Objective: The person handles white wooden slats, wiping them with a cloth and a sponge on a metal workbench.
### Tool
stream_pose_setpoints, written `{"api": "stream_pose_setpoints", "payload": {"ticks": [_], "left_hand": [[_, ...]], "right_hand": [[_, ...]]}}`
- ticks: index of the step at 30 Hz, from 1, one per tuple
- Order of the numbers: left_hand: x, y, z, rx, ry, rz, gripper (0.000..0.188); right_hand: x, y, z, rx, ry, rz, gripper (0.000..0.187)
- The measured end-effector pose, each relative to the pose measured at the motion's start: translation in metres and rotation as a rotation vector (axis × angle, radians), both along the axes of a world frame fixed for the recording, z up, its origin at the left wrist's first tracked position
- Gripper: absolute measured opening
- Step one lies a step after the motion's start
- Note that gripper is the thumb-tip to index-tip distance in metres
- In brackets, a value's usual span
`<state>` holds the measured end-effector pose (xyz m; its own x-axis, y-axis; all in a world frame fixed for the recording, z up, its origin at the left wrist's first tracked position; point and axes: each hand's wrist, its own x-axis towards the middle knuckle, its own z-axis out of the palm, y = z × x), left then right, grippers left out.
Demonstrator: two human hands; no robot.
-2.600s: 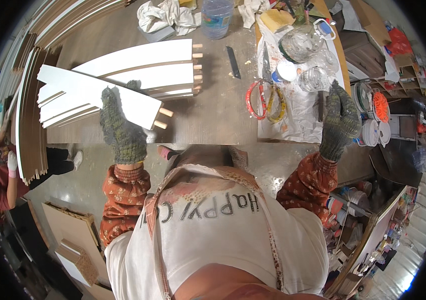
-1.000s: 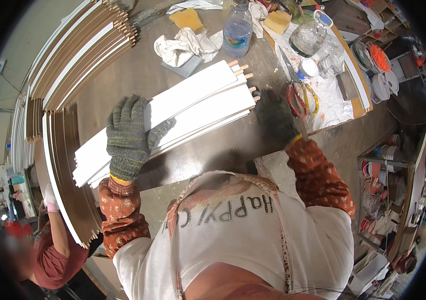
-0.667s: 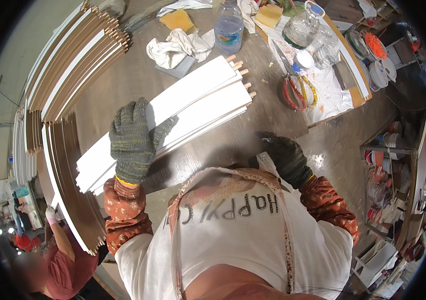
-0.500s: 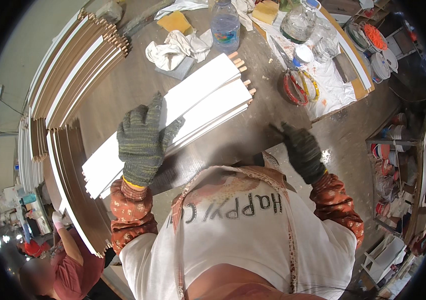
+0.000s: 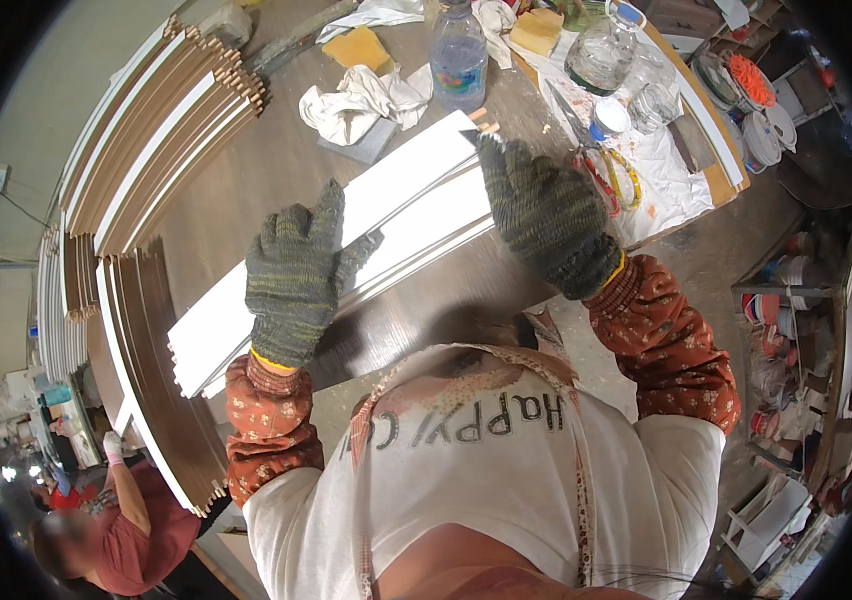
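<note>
A bundle of white wooden slats [image 5: 401,205] with round pegs at the ends lies slantwise on the brown worktable. My left hand [image 5: 293,270], in a dark green knitted glove, rests across the slats toward their left end, fingers stretched and thumb apart. At the right end, my right hand [image 5: 546,205] in a matching glove lies against the slat ends with its fingers stretched out. It covers most of the pegs there; a couple of wooden pegs [image 5: 487,125] show past its fingertips.
Curved stacks of brown and white slats [image 5: 161,130] stand at the left. Beyond the bundle are a white cloth [image 5: 351,105], a plastic bottle [image 5: 458,65] and yellow sponges [image 5: 356,47]. Glass jars [image 5: 601,55] and tape rolls [image 5: 621,178] sit at the right. A co-worker [image 5: 141,530] is lower left.
My right hand has come up and left from beside the table edge to the pegged ends of the slats. My left hand stays on the slats.
</note>
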<state>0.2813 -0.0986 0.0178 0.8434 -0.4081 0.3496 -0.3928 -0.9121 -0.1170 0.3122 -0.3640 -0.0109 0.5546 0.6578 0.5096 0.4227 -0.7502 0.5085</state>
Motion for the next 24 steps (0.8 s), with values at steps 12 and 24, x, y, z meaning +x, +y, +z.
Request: {"api": "stream_pose_setpoints", "payload": {"ticks": [12, 24], "left_hand": [[0.0, 0.001, -0.003, -0.003, -0.041, -0.005, 0.059], [-0.001, 0.001, -0.001, -0.026, -0.032, 0.013, 0.059]], "right_hand": [[0.002, 0.019, -0.006, 0.066, 0.339, -0.052, 0.035], [0.027, 0.007, 0.027, 0.316, 0.516, 0.102, 0.04]]}}
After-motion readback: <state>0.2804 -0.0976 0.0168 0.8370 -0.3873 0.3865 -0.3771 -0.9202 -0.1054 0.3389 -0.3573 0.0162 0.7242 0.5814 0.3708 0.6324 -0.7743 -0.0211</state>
